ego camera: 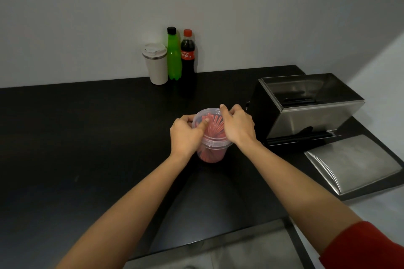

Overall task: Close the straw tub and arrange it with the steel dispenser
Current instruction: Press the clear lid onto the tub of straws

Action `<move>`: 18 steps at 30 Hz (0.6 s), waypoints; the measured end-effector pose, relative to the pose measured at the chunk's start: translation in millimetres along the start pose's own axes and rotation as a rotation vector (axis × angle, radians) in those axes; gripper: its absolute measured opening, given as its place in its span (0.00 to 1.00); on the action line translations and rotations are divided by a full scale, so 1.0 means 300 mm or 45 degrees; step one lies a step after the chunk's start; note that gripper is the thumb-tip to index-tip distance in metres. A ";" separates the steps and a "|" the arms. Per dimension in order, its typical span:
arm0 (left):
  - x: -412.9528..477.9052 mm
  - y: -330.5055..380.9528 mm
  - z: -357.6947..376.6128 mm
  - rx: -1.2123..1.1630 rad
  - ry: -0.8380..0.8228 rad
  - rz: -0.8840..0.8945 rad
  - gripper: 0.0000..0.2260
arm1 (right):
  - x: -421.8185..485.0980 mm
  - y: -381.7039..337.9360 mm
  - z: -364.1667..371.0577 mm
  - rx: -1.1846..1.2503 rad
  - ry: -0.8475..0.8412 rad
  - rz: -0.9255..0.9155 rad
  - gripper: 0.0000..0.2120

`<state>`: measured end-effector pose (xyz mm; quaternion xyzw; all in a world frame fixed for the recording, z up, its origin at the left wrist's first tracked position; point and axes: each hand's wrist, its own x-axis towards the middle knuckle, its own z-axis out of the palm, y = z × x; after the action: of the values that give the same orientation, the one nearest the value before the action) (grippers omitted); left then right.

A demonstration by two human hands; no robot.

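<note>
A clear plastic straw tub [211, 152] full of red straws stands upright in the middle of the black counter [87, 137]. A clear lid [211, 116] lies over its top. My left hand [187, 134] grips the tub's left rim with the thumb pressing on the lid. My right hand [237, 125] clasps the right rim, fingers curled over the lid's far edge. The steel dispenser [306, 105] stands open-topped just to the right of the tub, with black straws at its base.
The dispenser's steel lid [352, 164] lies flat at the right front. A white tumbler [155, 64], a green bottle [173, 54] and a cola bottle [188, 54] stand against the back wall. The counter's front edge runs below my forearms.
</note>
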<state>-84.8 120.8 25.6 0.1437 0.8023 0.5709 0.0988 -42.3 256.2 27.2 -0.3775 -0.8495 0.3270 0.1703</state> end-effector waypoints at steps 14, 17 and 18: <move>-0.040 0.005 -0.020 -0.182 -0.096 -0.196 0.27 | 0.009 -0.005 0.006 0.100 -0.031 0.145 0.26; -0.075 -0.010 -0.026 -0.257 -0.226 -0.151 0.36 | -0.004 0.003 -0.005 0.275 -0.055 0.243 0.22; -0.080 -0.013 -0.030 -0.300 -0.275 -0.159 0.39 | -0.013 0.007 -0.009 0.290 -0.083 0.248 0.21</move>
<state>-65.6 103.4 24.7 0.1414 0.7220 0.6348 0.2360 -37.2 255.6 27.6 -0.4254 -0.7713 0.4484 0.1521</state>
